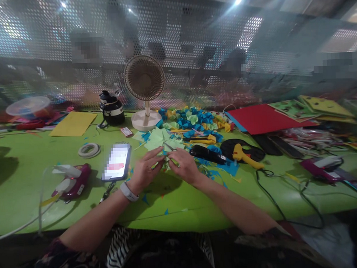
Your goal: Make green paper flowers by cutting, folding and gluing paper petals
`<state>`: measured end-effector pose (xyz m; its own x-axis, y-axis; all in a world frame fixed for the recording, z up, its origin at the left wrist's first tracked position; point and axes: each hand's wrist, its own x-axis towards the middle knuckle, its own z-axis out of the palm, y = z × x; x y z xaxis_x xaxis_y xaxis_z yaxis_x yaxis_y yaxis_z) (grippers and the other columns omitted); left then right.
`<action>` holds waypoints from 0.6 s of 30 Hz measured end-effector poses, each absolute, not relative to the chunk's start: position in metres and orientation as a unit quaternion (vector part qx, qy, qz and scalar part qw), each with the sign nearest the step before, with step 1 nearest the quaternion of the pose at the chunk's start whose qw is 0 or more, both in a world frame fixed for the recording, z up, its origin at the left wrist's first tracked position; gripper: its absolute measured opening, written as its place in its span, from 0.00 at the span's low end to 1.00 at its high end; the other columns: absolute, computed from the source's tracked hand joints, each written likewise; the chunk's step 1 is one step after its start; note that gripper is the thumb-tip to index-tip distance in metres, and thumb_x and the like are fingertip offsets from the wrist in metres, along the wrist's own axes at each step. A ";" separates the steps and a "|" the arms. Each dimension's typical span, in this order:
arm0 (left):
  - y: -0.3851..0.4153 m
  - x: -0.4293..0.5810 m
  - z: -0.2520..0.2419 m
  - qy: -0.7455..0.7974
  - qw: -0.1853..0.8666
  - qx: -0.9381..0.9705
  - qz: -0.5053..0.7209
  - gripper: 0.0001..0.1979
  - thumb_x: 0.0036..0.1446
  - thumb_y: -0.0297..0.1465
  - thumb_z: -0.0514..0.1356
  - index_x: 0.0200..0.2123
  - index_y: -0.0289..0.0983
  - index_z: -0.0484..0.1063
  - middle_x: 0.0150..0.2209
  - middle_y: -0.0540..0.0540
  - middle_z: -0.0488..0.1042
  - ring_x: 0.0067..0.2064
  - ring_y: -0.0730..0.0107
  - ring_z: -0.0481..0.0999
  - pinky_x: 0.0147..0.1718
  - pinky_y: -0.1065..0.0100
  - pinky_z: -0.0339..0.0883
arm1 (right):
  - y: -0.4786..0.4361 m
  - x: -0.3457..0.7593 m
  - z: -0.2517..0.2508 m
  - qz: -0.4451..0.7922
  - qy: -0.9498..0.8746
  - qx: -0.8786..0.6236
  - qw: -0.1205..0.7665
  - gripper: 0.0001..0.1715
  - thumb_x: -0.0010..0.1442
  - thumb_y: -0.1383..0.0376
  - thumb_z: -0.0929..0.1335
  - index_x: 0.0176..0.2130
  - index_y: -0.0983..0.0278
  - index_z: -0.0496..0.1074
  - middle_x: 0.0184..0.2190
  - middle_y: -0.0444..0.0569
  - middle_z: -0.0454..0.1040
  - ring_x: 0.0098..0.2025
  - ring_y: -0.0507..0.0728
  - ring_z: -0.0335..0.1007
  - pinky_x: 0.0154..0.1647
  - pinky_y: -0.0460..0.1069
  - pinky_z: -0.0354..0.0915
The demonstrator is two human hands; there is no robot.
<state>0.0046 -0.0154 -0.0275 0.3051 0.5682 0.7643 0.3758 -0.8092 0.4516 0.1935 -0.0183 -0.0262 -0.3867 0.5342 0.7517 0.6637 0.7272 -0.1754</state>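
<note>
My left hand (147, 170), with a pale watch band on its wrist, has its fingers bent together at a small piece of light green paper (167, 161). Close on its right, my right hand (184, 165) is closed around a thin, dark, pointed tool (169, 146); its kind is unclear and the fingers hide most of it. Just beyond both hands lies a loose pile of light green paper cutouts (157, 139). Small blue scraps (166, 211) are scattered on the green table (196, 217) around my forearms.
Left of my hands are a lit phone (117, 161), a tape roll (89, 150) and a purple power strip (73, 182). Behind stand a fan (144, 78), a black jug (111, 109) and folded paper flowers (192, 118). Rightward lie a black stapler (207, 154) and a yellow glue gun (246, 157).
</note>
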 end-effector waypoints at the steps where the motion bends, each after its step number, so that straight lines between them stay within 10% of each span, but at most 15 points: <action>1: -0.016 0.005 -0.026 0.288 0.097 0.808 0.505 0.10 0.59 0.26 0.60 0.43 0.38 0.78 0.53 0.39 0.76 0.54 0.60 0.76 0.53 0.56 0.72 | -0.018 0.194 -0.026 -0.074 -0.828 -0.363 0.420 0.07 0.63 0.67 0.64 0.37 0.60 0.72 0.39 0.51 0.80 0.41 0.58 0.75 0.55 0.57 0.65; 11: -0.021 -0.001 0.007 0.362 0.427 0.643 0.523 0.17 0.60 0.38 0.60 0.48 0.36 0.75 0.53 0.39 0.76 0.55 0.57 0.74 0.52 0.58 0.71 | -0.007 0.211 -0.020 0.110 -0.783 -0.395 0.469 0.07 0.61 0.65 0.66 0.38 0.62 0.75 0.39 0.51 0.80 0.44 0.59 0.77 0.48 0.54 0.70; 18: -0.019 0.003 0.001 0.362 0.461 0.638 0.499 0.18 0.59 0.39 0.61 0.48 0.35 0.75 0.51 0.40 0.77 0.53 0.59 0.75 0.52 0.60 0.70 | -0.010 0.209 -0.018 0.135 -0.777 -0.397 0.469 0.07 0.60 0.67 0.67 0.37 0.61 0.75 0.39 0.50 0.81 0.43 0.59 0.77 0.46 0.53 0.70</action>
<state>0.0028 -0.0192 0.0011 0.2395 0.9224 0.3030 0.0020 -0.3125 0.9499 0.2086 -0.0095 -0.0179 -0.2455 0.7437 0.6218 0.4903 0.6486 -0.5822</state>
